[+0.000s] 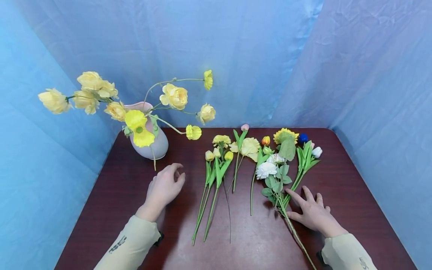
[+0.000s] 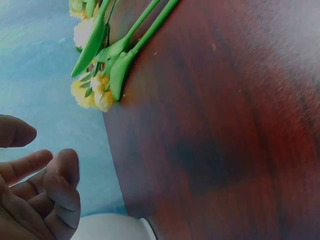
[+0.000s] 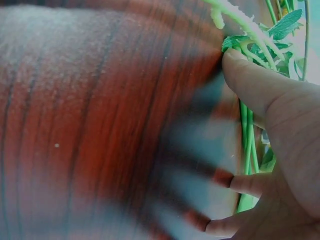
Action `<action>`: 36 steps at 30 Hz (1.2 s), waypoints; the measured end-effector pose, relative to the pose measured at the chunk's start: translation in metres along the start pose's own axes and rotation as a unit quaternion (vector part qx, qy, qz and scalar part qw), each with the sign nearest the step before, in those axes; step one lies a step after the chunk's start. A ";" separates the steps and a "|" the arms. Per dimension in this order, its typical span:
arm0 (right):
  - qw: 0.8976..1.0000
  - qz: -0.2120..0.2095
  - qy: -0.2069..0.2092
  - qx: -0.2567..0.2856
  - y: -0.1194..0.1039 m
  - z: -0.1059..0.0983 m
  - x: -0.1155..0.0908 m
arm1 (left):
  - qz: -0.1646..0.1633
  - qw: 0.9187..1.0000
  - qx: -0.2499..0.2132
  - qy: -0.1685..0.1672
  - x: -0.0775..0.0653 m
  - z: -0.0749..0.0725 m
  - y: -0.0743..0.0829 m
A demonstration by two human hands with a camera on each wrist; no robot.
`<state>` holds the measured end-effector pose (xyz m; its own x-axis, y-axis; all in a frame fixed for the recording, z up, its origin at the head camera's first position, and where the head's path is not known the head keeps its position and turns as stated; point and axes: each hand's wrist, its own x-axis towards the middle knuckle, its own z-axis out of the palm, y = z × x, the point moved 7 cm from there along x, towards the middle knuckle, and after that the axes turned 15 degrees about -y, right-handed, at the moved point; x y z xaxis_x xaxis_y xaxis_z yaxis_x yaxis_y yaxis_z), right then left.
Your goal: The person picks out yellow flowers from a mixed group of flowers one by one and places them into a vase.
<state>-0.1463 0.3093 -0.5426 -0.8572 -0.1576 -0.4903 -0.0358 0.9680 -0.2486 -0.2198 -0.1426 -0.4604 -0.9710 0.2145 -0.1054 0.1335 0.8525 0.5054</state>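
Observation:
My left hand (image 1: 165, 185) hovers over the table just in front of the vase (image 1: 155, 147), fingers loosely bent with nothing between them. In the left wrist view the same loosely bent fingers (image 2: 62, 192) show beside the white curve of the vase (image 2: 112, 229). My right hand (image 1: 314, 212) is spread at the right, its thumb and index fingertip by the stems of a white flower (image 1: 266, 170) with round green leaves. The right wrist view has the thumb (image 3: 250, 80) against or very near a leafy stem (image 3: 245, 21); firm contact cannot be made out.
Pale yellow flowers (image 1: 174, 96) spread from the vase. Between the hands lie yellow tulips (image 1: 228, 155), a pink tulip (image 1: 245, 127) and a large cream flower (image 1: 250, 149). Farther right are a sunflower (image 1: 285, 135), a blue ball-shaped flower (image 1: 303, 138) and a white tulip (image 1: 317, 152). Blue curtains (image 1: 219, 56) surround the table (image 1: 256, 243).

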 end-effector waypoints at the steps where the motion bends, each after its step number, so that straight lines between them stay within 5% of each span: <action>1: 1.000 0.000 -0.001 0.001 0.000 0.000 0.000 | -0.002 1.000 0.002 -0.005 0.000 0.003 0.000; 12: 1.000 -0.005 0.007 0.007 -0.001 -0.005 0.000 | 0.033 0.994 0.081 -0.060 -0.011 0.028 0.004; 28: 0.985 0.000 0.165 0.053 -0.014 -0.058 0.002 | -0.009 0.977 0.089 -0.196 -0.022 0.064 -0.021; 36: 0.985 -0.004 0.163 0.057 -0.022 -0.062 0.017 | -0.023 0.970 0.097 -0.221 -0.026 0.071 -0.025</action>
<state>-0.1920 0.2977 -0.4932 -0.9774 -0.0763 -0.1972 -0.0020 0.9358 -0.3525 -0.1840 -0.1354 -0.5312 -0.8031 0.3215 -0.5016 0.1694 0.9304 0.3251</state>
